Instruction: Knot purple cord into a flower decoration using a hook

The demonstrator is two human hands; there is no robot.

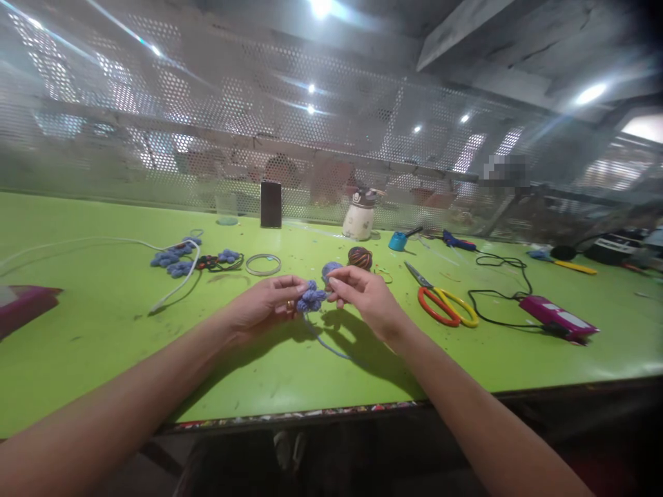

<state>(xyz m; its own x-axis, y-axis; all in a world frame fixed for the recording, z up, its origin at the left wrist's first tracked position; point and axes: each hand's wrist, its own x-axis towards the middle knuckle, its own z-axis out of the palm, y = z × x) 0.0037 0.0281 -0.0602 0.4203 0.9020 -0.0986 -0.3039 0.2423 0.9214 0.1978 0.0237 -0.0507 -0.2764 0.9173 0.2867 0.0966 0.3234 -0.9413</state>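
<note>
My left hand (266, 301) pinches a small blue-purple crocheted flower (311, 297) between thumb and fingers, just above the table. At the flower's right edge, my right hand (367, 295) is closed in a pinch; what lies between its fingertips is too small to make out. A strand of blue yarn (324, 342) hangs from the flower and runs down to the right. Right behind my right fingers sits a blue yarn ball (331, 269), partly hidden. Beside it is a dark multicoloured yarn ball (360, 258).
On the green table (248, 386) lie scissors (440, 304), a magenta device (559, 317) with black cord, a glue gun (458, 241) and a metal ring (263, 264). More crocheted flowers (173, 259) and a white cable (176, 293) are left. A phone (271, 205) and a jar (358, 217) stand behind.
</note>
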